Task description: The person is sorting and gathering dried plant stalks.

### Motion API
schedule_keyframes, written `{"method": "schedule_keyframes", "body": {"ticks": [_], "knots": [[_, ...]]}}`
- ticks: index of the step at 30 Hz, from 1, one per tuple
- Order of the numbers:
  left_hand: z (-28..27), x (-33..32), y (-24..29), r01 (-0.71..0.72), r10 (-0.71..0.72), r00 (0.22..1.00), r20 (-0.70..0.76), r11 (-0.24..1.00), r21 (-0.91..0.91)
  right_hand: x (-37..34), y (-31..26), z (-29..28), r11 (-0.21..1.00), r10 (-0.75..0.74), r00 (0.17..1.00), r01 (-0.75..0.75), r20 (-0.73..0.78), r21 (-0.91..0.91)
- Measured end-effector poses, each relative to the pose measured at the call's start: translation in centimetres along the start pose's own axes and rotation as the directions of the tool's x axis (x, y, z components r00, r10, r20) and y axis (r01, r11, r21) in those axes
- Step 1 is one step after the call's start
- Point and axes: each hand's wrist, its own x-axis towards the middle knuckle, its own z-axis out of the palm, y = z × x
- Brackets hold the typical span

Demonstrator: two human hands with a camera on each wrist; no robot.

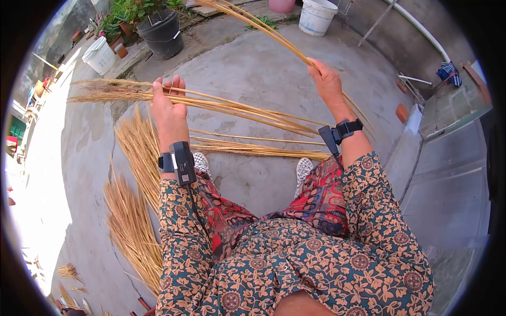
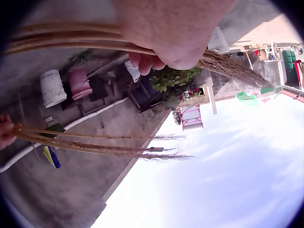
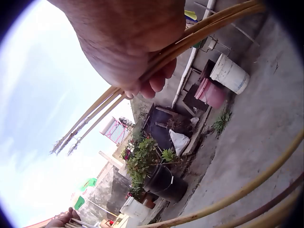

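In the head view my left hand (image 1: 169, 113) grips a bunch of long dry straw stalks (image 1: 232, 109). Their feathery seed heads (image 1: 105, 96) point left, and the bare ends reach right toward the other forearm. Higher and to the right, my right hand (image 1: 327, 85) holds a few more stalks (image 1: 269, 32), raised at a slant toward the upper left. The right wrist view shows fingers (image 3: 156, 81) curled round these stalks, whose thin tips stand against the sky. Seen from the left wrist, the hand's palm side hides part of its own bunch.
Heaps of straw stalks (image 1: 129, 221) lie on the concrete floor (image 1: 237, 179) at the left. More stalks (image 1: 253, 149) lie across near the checkered shoes (image 1: 304, 169). Farther back stand a black plant pot (image 1: 162, 41), a white bucket (image 1: 318, 18) and a white tub (image 1: 99, 56).
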Motion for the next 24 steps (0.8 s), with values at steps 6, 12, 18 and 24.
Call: {"method": "schedule_keyframes", "body": {"ticks": [6, 12, 18, 24], "knots": [[-0.5, 1.1, 0.0, -0.001, 0.011, 0.988, 0.157, 0.998, -0.063, 1.0, -3.5, -0.8, 0.866, 0.166, 0.858, -0.362, 0.486, 0.345], [0.1, 0.3, -0.2, 0.052, -0.039, 0.977, 0.209, 0.997, -0.055, 0.4, -6.7, -1.6, 0.694, 0.105, 0.737, -0.536, 0.668, 0.481], [0.3, 0.3, -0.7, 0.084, -0.076, 0.97, 0.231, 0.996, -0.026, 0.4, -6.4, -0.3, 0.626, 0.001, 0.76, -0.507, 0.65, 0.593], [1.6, -1.2, -1.8, 0.048, -0.066, 0.95, 0.304, 0.997, 0.067, 0.9, -7.7, 0.3, 0.671, 0.032, 0.79, -0.471, 0.612, 0.573]]}}
